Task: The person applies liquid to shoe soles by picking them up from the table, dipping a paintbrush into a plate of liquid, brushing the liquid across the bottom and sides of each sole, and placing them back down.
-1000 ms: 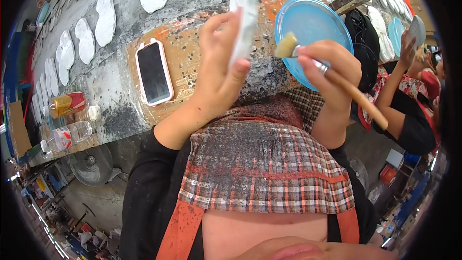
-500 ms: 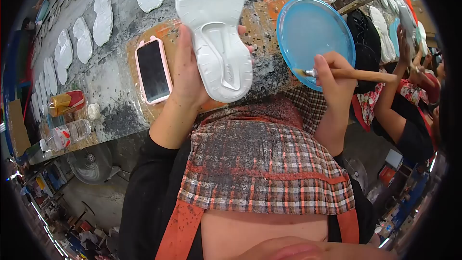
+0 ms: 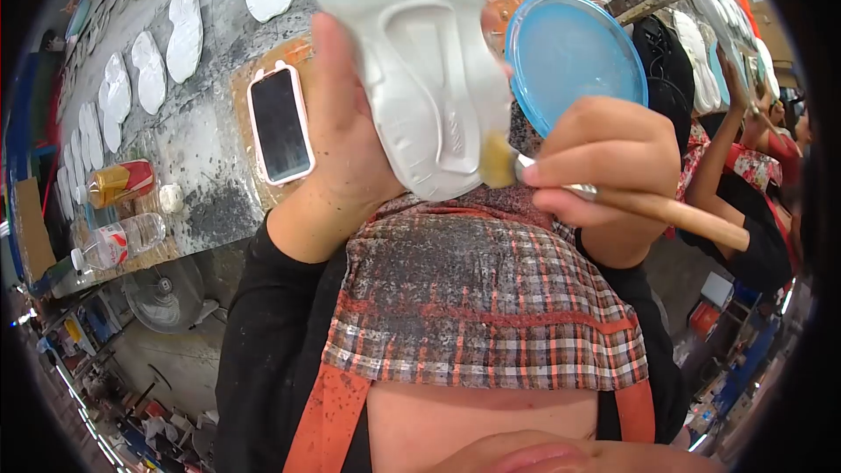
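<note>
A white shoe sole (image 3: 420,79) is held up close to the camera, its heel end toward me. My left hand (image 3: 342,140) is closed around it, thumb along the left edge and fingertips showing at the right edge. In my right hand (image 3: 609,162) is a paintbrush (image 3: 674,217) with a wooden handle and a metal collar. Its yellowish bristles meet the lower right edge of the sole, near the heel. Behind my right hand lies a round blue basin (image 3: 574,57) with a pale, whitish inside.
On the worktable (image 3: 215,166) lie a phone in a pink case (image 3: 281,125), a drink can (image 3: 121,184) and a plastic bottle (image 3: 123,241). Several white soles (image 3: 185,33) line the table. At the right, another person's arm (image 3: 714,158) works beside a black shoe (image 3: 657,61).
The sole has come nearer to the camera in my left hand. My right hand has brought the brush from the basin's edge over to the sole's right edge.
</note>
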### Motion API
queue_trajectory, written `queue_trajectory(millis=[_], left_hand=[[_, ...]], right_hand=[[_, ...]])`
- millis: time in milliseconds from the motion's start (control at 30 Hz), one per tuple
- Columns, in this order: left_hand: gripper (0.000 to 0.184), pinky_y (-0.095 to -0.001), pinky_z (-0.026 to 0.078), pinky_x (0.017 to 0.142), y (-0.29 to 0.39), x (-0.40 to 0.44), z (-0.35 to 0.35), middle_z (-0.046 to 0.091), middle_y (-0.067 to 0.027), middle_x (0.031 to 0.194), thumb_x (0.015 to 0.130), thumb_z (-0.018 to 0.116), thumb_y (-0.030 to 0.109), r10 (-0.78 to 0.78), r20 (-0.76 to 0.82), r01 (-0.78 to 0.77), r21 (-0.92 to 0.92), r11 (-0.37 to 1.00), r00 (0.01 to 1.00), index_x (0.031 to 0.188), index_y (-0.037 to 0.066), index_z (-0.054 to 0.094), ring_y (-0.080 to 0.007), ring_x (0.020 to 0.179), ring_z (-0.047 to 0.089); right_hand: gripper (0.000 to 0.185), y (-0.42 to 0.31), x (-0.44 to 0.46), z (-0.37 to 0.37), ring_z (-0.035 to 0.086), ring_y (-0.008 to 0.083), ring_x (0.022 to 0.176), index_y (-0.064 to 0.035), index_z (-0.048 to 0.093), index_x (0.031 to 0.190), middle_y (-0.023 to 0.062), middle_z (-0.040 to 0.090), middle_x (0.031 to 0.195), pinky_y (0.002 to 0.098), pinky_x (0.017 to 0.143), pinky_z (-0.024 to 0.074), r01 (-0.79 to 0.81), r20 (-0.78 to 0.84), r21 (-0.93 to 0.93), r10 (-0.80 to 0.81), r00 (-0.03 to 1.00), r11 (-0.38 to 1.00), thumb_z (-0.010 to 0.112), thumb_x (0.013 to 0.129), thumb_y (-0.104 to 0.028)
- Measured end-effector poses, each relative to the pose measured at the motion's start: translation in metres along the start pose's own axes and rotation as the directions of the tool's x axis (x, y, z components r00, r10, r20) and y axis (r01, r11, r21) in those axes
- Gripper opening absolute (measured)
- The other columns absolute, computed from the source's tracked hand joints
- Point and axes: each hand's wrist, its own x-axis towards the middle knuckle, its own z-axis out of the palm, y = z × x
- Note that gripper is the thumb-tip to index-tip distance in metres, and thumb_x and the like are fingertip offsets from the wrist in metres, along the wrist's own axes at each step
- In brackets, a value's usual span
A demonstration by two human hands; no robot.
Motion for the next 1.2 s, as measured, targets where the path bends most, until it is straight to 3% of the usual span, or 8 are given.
queue_trajectory(millis=[100, 133, 333, 433, 567, 667, 800, 1200], left_hand=[[0.102, -0.0441, 0.051, 0.084, -0.005, 0.008, 0.008, 0.052, -0.0212, 0.124, 0.08, 0.02, 0.083, 0.225, 0.058, -0.215, -0.145, 0.966, 0.973, 0.135, -0.001, 0.037, -0.0314, 0.104, 0.059], [0.104, -0.039, 0.05, 0.085, -0.008, 0.01, 0.014, 0.056, -0.0206, 0.119, 0.078, 0.014, 0.085, 0.423, -0.001, -0.41, -0.253, 0.877, 0.906, 0.133, 0.001, 0.041, -0.0282, 0.104, 0.059], [0.11, -0.0546, 0.046, 0.094, -0.013, 0.009, -0.005, 0.047, -0.0194, 0.127, 0.075, 0.029, 0.087, 0.57, 0.089, -0.535, -0.253, 0.806, 0.817, 0.142, 0.0, 0.024, -0.0346, 0.114, 0.05], [0.105, -0.0504, 0.051, 0.085, -0.003, 0.01, -0.003, 0.049, -0.0206, 0.125, 0.078, 0.025, 0.084, 0.448, -0.219, -0.395, 0.247, 0.885, 0.867, 0.14, 0.0, 0.029, -0.0348, 0.105, 0.056], [0.095, -0.0461, 0.054, 0.078, -0.002, 0.005, -0.005, 0.054, -0.0253, 0.116, 0.085, 0.021, 0.077, 0.127, -0.081, -0.123, 0.049, 0.991, 0.989, 0.139, 0.0, 0.033, -0.0352, 0.093, 0.062], [0.091, -0.0448, 0.055, 0.077, 0.0, 0.003, 0.0, 0.054, -0.0267, 0.119, 0.088, 0.022, 0.073, 0.062, -0.044, -0.07, -0.214, 0.974, 0.997, 0.139, -0.002, 0.033, -0.0348, 0.089, 0.063], [0.09, -0.0383, 0.052, 0.089, -0.003, -0.002, -0.009, 0.058, -0.02, 0.12, 0.091, 0.017, 0.071, -0.06, 0.132, 0.086, -0.195, 0.977, 0.989, 0.129, -0.005, 0.046, -0.0273, 0.107, 0.061], [0.068, -0.0365, 0.052, 0.087, -0.005, -0.006, -0.007, 0.06, -0.0219, 0.118, 0.096, 0.029, 0.051, -0.136, 0.037, 0.136, -0.004, 0.991, 0.99, 0.135, -0.003, 0.041, -0.0261, 0.102, 0.063]], right_hand=[[0.017, 0.002, -0.004, 0.026, 0.061, 0.0174, 0.054, -0.0023, 0.069, 0.079, 0.0075, 0.063, 0.065, 0.0266, 0.047, 0.0477, 0.094, -0.324, 0.079, -0.064, 0.944, 0.992, 0.081, 0.07, -0.011], [0.017, 0.0, 0.001, 0.034, 0.06, 0.0168, 0.051, -0.0011, 0.068, 0.079, 0.007, 0.062, 0.062, 0.0268, 0.045, 0.0468, 0.153, -0.34, 0.027, -0.135, 0.931, 0.988, 0.079, 0.073, -0.012], [0.022, 0.008, 0.008, 0.03, 0.061, 0.0166, 0.059, 0.0007, 0.07, 0.084, 0.0091, 0.065, 0.072, 0.027, 0.049, 0.047, 0.444, -0.329, 0.192, -0.369, 0.869, 0.875, 0.081, 0.07, -0.012], [0.022, 0.006, -0.001, 0.001, 0.061, 0.0168, 0.062, 0.0014, 0.07, 0.084, 0.0106, 0.065, 0.077, 0.0249, 0.052, 0.0476, 0.068, -0.227, -0.137, -0.098, 0.969, 0.988, 0.079, 0.064, 0.001], [0.022, 0.009, 0.003, -0.003, 0.062, 0.0171, 0.064, 0.0012, 0.07, 0.084, 0.0108, 0.064, 0.074, 0.0251, 0.053, 0.0468, 0.238, -0.13, 0.16, -0.219, 0.967, 0.958, 0.079, 0.064, 0.002], [0.022, 0.005, 0.007, -0.01, 0.063, 0.0185, 0.063, -0.0001, 0.07, 0.083, 0.0117, 0.064, 0.074, 0.0241, 0.054, 0.0477, 0.014, -0.129, -0.04, -0.019, 0.991, 0.999, 0.08, 0.064, 0.0], [0.021, 0.01, 0.006, -0.011, 0.064, 0.0168, 0.065, 0.0007, 0.07, 0.082, 0.0099, 0.065, 0.075, 0.0258, 0.055, 0.0476, 0.169, -0.086, 0.116, -0.159, 0.983, 0.979, 0.08, 0.063, 0.002], [0.014, 0.005, 0.0, -0.023, 0.06, 0.0156, 0.057, 0.0011, 0.067, 0.079, 0.0092, 0.065, 0.069, 0.0236, 0.051, 0.0432, -0.049, -0.196, -0.238, 0.002, 0.981, 0.97, 0.076, 0.069, -0.002]])
